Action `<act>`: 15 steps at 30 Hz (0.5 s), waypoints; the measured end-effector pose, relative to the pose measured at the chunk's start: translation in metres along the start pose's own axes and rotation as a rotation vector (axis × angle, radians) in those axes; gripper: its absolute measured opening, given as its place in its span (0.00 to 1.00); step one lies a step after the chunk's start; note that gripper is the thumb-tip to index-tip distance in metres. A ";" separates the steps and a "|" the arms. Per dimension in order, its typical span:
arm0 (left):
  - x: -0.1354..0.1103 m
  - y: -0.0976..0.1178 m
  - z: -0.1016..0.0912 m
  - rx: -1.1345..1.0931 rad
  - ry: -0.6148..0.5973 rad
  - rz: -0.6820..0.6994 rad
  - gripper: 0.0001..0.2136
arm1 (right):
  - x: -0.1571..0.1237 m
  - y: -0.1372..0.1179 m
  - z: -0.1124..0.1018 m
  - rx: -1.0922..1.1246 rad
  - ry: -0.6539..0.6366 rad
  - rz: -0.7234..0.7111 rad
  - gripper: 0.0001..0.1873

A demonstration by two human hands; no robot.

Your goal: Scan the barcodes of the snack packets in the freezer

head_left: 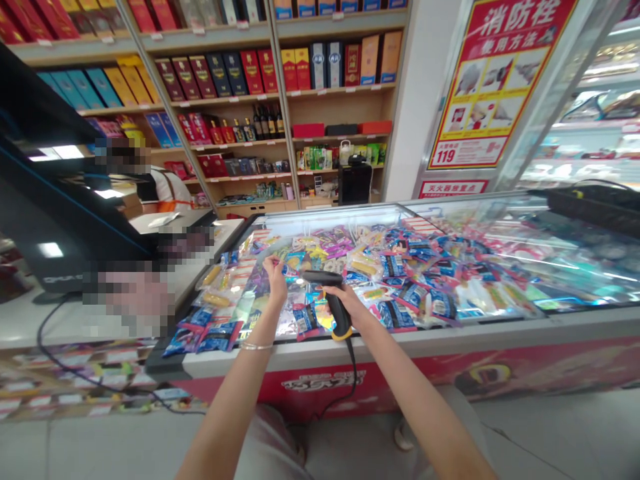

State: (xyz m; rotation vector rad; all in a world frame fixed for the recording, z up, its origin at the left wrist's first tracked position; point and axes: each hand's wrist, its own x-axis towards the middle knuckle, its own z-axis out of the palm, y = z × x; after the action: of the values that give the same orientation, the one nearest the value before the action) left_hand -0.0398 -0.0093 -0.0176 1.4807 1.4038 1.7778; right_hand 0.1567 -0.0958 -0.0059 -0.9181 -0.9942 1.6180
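My right hand [345, 300] is closed round the handle of a black barcode scanner [327, 293] with a yellow base. Its cable hangs down in front of the freezer. The scanner head points left toward my left hand [275, 277]. That hand is pinched on a small packet [287, 267] held over the glass lid of a chest freezer [450, 337]. A bracelet sits on my left wrist. Under the glass lie several colourful ice-cream packets [400, 273].
A black till screen [55, 193] stands at the left on a white counter [30, 320] with a cable running off it. Another person sits behind that counter. Shelves of boxed goods and bottles [240, 80] fill the back wall. A red fire-safety poster [493, 80] hangs at the right.
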 end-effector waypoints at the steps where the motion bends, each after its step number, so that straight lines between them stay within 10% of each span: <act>1: -0.002 0.002 0.001 0.023 0.069 0.041 0.02 | 0.001 0.000 -0.001 0.011 -0.001 0.001 0.11; 15: -0.008 0.004 0.012 0.028 0.024 0.150 0.03 | 0.010 0.008 -0.008 0.114 0.023 0.071 0.10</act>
State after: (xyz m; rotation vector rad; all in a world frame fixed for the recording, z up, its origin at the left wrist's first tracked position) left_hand -0.0252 -0.0126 -0.0186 1.6221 1.3665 1.8781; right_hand 0.1588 -0.0864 -0.0174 -0.9012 -0.8528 1.7014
